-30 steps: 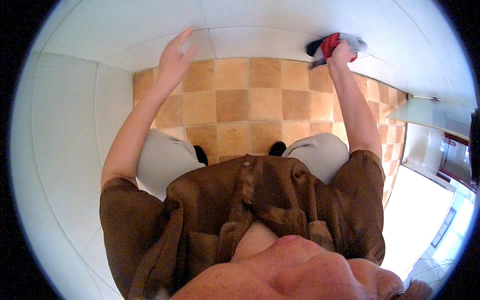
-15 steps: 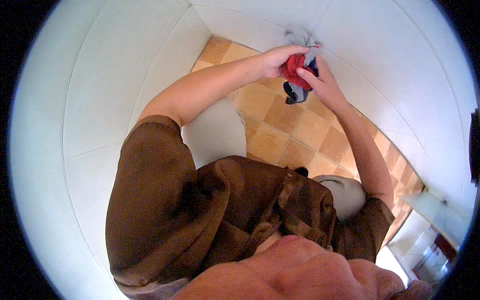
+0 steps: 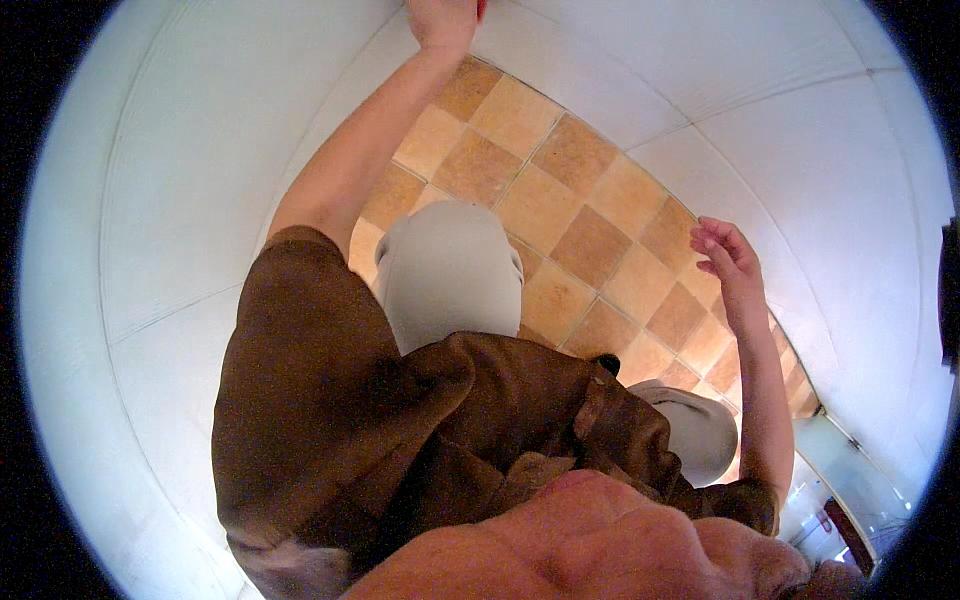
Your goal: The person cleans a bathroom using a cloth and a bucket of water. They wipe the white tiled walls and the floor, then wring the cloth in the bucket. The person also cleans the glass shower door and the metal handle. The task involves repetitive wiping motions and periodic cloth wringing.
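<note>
My left hand (image 3: 443,22) is raised to the top edge of the head view, which cuts off its fingers. Beside it shows a thin strip of red cloth (image 3: 482,10), which the hand seems to hold; the rest of the cloth is out of sight. My right hand (image 3: 728,265) is at the right, over the edge of the tiled floor and near the white wall. Its fingers are loosely bent and somewhat apart, with nothing in them.
White tiled walls (image 3: 640,60) rise on the left, ahead and on the right. Below me lies a floor of tan and brown square tiles (image 3: 545,205). My light-trousered knee (image 3: 450,270) is bent in front. A pale surface (image 3: 850,460) stands at the lower right.
Both hands were together on a bundle of red, grey and dark cloth. My right hand has let go and moved right and nearer; my left has moved up and left with red cloth at it.
</note>
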A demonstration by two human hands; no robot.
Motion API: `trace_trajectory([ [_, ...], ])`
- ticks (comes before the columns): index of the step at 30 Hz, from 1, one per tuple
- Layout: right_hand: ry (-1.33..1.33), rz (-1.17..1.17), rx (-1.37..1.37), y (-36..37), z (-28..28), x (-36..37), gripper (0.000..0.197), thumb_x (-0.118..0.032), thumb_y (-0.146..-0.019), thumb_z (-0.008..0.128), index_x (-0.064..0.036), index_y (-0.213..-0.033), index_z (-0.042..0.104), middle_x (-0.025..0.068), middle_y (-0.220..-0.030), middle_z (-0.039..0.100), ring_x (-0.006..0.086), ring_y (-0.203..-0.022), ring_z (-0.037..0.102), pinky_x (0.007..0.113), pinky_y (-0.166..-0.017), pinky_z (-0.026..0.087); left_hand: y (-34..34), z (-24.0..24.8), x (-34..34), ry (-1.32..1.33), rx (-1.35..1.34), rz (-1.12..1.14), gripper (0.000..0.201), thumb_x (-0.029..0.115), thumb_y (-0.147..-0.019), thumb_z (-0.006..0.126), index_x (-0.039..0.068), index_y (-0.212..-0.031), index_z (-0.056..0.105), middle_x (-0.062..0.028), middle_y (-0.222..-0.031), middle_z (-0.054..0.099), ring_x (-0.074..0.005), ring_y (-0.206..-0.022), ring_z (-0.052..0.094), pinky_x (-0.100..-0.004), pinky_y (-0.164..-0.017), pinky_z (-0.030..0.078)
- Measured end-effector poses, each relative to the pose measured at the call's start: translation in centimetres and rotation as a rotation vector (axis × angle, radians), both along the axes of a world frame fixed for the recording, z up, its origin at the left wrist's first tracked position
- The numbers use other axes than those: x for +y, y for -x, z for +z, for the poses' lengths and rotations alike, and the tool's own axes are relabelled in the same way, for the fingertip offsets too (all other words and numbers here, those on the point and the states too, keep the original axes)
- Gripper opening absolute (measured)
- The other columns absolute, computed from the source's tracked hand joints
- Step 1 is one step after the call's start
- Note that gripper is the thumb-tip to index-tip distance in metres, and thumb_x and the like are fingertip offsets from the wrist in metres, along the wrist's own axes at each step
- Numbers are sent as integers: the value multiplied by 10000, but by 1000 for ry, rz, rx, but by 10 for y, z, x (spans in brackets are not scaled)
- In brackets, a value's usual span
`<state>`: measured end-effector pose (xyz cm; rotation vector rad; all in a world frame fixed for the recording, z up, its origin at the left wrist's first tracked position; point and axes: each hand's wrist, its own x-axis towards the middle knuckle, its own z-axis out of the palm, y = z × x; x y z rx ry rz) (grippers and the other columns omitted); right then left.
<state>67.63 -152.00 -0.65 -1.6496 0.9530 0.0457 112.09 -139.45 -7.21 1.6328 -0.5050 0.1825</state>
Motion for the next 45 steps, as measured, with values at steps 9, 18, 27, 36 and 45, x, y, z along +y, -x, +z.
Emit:
trace_trajectory([
  [9,-111,-89,96,-7,-21,17,323,-221,-973,536,-79,-1260,579,59,-1153,637,165,-1080,597,298,-868,461,0,-151,-41,-217,-85,336,581,130,-746,707,-19,-1263,489,-217,-1143,588,-345,-1073,580,-422,-925,473],
  [18,-45,-56,-18,-19,-55,20,269,-180,-985,535,-67,-1219,605,61,-1101,668,151,-1024,619,284,-824,485,-4,-252,-21,-655,417,-155,586,181,-707,734,-64,-1204,542,-276,-1208,594,-369,-1151,576,-423,-978,460],
  [27,173,-344,179,48,39,46,278,-174,-959,573,-56,-1209,605,71,-1089,665,168,-1016,623,293,-816,496,-37,-250,-34,-320,324,150,574,114,-759,673,-45,-1275,482,-214,-1173,618,-361,-1077,606,-426,-964,470],
  [36,-2,-234,58,54,14,68,244,-146,-960,565,-44,-1178,604,74,-1079,659,164,-1007,616,291,-806,492,116,-258,-75,-279,1046,-418,355,218,-795,661,-48,-1026,612,-177,-968,684,-285,-826,674,-402,-700,549],
  [45,244,-436,-50,85,56,53,263,-169,-975,546,-44,-1199,603,78,-1122,657,160,-1050,606,298,-862,475,-33,-254,-20,30,812,-186,284,272,-929,540,3,-1011,580,-132,-952,664,-271,-875,664,-422,-747,539],
])
